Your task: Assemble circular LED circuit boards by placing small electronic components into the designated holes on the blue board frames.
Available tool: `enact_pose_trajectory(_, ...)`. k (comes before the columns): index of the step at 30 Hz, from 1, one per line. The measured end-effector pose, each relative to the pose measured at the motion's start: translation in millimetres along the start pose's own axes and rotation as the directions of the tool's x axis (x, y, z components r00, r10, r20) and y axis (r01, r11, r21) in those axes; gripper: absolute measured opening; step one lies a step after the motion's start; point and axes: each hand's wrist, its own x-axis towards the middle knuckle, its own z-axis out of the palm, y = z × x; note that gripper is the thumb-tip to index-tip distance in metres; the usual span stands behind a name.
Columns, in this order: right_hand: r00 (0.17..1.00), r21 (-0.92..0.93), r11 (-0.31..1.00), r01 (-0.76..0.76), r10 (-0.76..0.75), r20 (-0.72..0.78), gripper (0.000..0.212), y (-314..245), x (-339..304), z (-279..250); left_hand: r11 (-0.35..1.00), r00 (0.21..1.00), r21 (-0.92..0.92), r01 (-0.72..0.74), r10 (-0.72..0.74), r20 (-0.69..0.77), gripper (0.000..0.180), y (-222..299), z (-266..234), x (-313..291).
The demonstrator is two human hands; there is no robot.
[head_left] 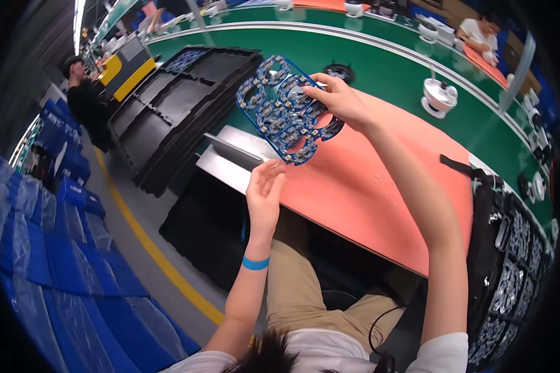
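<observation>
My right hand grips the far edge of a blue circuit board panel made of several round boards, and holds it tilted above the salmon-pink work mat. My left hand, with a blue band on its wrist, is raised just under the panel's near corner, fingers loosely together and touching or almost touching that edge. I cannot tell whether it grips the panel.
A stack of black moulded trays lies left of the mat, beside a grey metal plate. A black rack of more round boards stands at right. Green conveyor behind carries white round units. Blue crates line the floor; other people work farther off.
</observation>
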Motion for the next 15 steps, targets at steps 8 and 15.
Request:
enact_pose_trajectory(8,0.969,-0.318,0.946,0.062,0.019,0.245,0.032,-18,66,46,0.691,0.887,0.667,-0.277,0.451,-0.099,0.028,5,-64,23)
enact_pose_trajectory(15,0.965,-0.419,0.903,0.093,0.021,0.26,0.035,-21,86,57,0.475,0.837,0.787,-0.394,0.539,0.094,0.037,2,-80,48)
